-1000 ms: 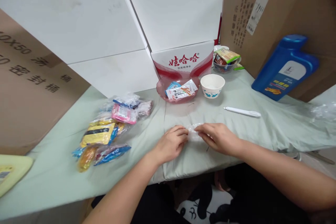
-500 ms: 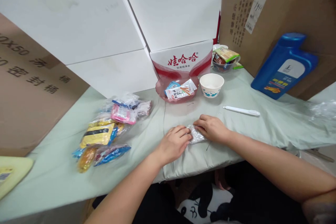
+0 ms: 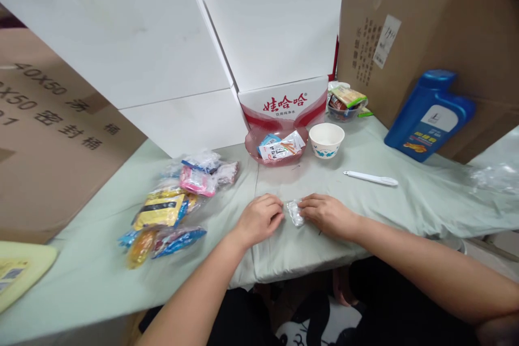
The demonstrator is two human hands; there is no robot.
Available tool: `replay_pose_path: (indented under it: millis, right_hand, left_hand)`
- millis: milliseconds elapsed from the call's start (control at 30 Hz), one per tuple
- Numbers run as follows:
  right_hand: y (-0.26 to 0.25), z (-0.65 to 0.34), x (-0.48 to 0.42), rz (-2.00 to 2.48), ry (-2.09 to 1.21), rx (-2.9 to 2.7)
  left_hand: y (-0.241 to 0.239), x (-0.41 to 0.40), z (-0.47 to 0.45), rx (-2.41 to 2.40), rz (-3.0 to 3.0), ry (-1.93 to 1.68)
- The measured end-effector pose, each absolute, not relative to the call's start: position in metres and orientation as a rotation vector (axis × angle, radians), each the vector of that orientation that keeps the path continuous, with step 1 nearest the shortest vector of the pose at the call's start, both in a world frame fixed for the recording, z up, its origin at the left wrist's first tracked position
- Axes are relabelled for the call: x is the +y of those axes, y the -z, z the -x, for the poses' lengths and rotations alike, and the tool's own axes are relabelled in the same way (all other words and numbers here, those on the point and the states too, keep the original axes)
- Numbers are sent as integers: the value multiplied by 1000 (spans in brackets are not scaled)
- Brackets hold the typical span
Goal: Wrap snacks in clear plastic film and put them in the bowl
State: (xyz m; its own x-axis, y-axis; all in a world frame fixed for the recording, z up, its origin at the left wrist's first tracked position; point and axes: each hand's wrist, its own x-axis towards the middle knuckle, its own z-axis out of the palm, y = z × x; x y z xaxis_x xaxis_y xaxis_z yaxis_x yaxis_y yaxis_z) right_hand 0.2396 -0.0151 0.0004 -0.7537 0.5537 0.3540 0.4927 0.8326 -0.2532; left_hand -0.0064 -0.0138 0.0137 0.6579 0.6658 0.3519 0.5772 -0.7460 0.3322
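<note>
A small folded piece of clear, crinkled plastic wrap (image 3: 295, 213) lies on the cloth between my two hands. The fingers of my right hand (image 3: 329, 216) are closed over its right end, and part of it is hidden beneath them. My left hand (image 3: 260, 218) rests just left of the wrap, a small gap away. Its fingers are loosely bent, with a gap to the thumb, and nothing shows in them. A white utility knife (image 3: 370, 178) lies beyond my right hand.
A pink bowl (image 3: 252, 147) with packets and a white paper bowl (image 3: 326, 140) stand ahead. Wrapped packets (image 3: 170, 208) lie at left. A blue bottle (image 3: 430, 116) stands at right. Cardboard boxes (image 3: 68, 135) and white boxes (image 3: 279, 38) border the table.
My left hand has come off the plastic wrap and moved a little left. The wrap now looks narrower and smaller. The camera view has tilted slightly upward.
</note>
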Motion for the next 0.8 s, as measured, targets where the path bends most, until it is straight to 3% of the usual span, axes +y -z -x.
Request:
replay_pose_path:
  millis: [233, 333, 467, 533, 667, 800]
  right_hand:
    - [-84, -276, 88, 1489, 245, -2151]
    - [-107, -279, 115, 1825, 131, -2260]
    - [-109, -287, 95, 1823, 148, -2145]
    - [-100, -302, 72, 1922, 72, -2077]
    - [-65, -343, 38, 2120, -97, -2172]
    - [-34, -368, 32, 2232, -95, -2300]
  left_hand:
    - [-9, -10, 3, 1072, -2616, -755]
    - [-9, -9, 3, 1046, -2627, -718]
    - [-14, -7, 9, 1084, -2724, -604]
    - [-23, -7, 16, 1345, -2764, -613]
    - [-50, -9, 41, 2317, -2547, -700]
    - [-63, -8, 72, 2768, -2299, -425]
